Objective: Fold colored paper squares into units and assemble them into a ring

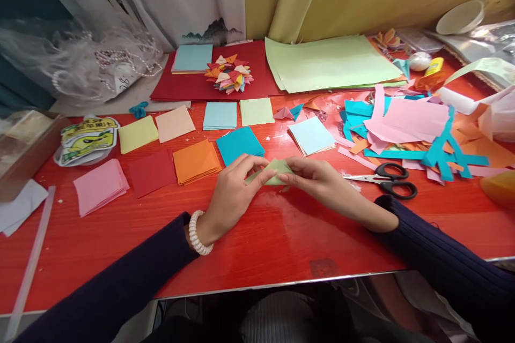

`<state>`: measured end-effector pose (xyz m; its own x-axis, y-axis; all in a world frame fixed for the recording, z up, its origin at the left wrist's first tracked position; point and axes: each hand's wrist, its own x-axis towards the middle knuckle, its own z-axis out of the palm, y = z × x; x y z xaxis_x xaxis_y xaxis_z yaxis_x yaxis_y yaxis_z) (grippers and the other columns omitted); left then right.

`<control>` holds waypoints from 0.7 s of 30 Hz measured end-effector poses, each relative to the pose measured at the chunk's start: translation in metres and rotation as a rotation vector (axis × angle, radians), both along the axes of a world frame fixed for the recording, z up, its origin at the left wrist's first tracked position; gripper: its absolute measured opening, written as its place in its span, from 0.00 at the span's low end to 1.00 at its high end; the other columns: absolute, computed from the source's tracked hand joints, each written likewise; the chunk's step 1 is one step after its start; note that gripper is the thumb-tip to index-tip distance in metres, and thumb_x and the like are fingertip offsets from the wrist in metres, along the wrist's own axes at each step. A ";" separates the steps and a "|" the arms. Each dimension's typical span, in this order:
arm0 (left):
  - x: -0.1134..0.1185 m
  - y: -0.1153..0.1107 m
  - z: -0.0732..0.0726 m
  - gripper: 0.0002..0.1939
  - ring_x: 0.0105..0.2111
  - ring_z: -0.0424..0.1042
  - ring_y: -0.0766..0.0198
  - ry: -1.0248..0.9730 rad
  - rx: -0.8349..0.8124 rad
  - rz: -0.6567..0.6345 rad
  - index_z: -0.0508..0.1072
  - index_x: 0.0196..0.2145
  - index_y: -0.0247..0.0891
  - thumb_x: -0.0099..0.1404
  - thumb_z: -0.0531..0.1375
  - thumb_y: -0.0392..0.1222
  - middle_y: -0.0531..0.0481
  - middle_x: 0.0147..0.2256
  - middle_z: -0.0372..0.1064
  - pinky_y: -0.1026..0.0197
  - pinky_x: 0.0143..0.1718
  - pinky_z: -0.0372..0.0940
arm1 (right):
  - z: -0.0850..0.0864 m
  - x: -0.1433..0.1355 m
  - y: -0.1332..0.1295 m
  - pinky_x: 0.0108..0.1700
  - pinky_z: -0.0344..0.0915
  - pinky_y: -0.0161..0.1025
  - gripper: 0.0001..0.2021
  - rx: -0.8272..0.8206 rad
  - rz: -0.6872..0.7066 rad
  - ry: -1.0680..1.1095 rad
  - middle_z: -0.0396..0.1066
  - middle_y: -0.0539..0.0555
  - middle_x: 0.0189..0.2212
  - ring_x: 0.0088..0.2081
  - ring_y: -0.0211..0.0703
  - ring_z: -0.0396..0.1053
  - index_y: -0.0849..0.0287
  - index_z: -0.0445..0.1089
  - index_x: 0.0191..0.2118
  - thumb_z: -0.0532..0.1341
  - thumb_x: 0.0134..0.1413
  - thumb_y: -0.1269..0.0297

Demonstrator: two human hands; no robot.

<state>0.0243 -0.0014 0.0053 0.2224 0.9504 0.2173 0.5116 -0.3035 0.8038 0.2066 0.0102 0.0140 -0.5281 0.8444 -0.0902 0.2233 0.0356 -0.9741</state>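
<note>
A small folded light green paper (276,171) is held between my two hands, just above the red table (241,241). My left hand (237,187) pinches its left side between thumb and fingers. My right hand (316,179) grips the right side, its thumb lying on the paper's face. Behind my hands lie a teal stack (240,146) and a pale blue stack (311,135). To the left are orange (196,162), red (152,173) and pink (100,186) square stacks. The paper's lower layers are partly hidden by my fingers.
Black-handled scissors (388,179) lie right of my right hand. Pink and blue paper scraps (418,118) pile up behind them. Large green sheets (325,61) and a colourful folded-paper ring (229,74) sit at the back. A clear strip (34,257) lies far left.
</note>
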 end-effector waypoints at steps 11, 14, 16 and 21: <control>0.000 0.000 0.001 0.08 0.29 0.64 0.69 0.007 0.019 -0.022 0.70 0.34 0.40 0.63 0.56 0.46 0.54 0.30 0.66 0.65 0.32 0.60 | -0.004 0.001 0.001 0.39 0.64 0.39 0.11 -0.006 -0.096 0.002 0.69 0.52 0.33 0.37 0.41 0.67 0.58 0.68 0.35 0.56 0.55 0.57; 0.000 -0.001 0.001 0.06 0.28 0.63 0.69 0.022 0.036 -0.023 0.71 0.34 0.40 0.63 0.56 0.44 0.55 0.29 0.67 0.65 0.31 0.59 | -0.003 0.002 0.000 0.38 0.64 0.40 0.11 0.032 -0.121 -0.071 0.69 0.52 0.30 0.36 0.43 0.67 0.58 0.68 0.32 0.55 0.55 0.56; 0.000 -0.001 0.001 0.07 0.28 0.63 0.69 0.022 0.022 -0.023 0.71 0.34 0.41 0.64 0.55 0.44 0.54 0.30 0.68 0.65 0.31 0.59 | -0.003 0.001 0.000 0.38 0.64 0.40 0.12 0.041 -0.117 -0.094 0.68 0.52 0.30 0.36 0.43 0.67 0.58 0.68 0.31 0.55 0.55 0.55; 0.000 0.000 0.001 0.06 0.31 0.65 0.68 0.007 -0.010 -0.026 0.71 0.35 0.41 0.64 0.55 0.43 0.54 0.33 0.70 0.64 0.32 0.60 | -0.004 0.002 0.001 0.36 0.64 0.39 0.12 0.050 -0.120 -0.094 0.69 0.52 0.30 0.35 0.43 0.67 0.57 0.69 0.32 0.55 0.55 0.54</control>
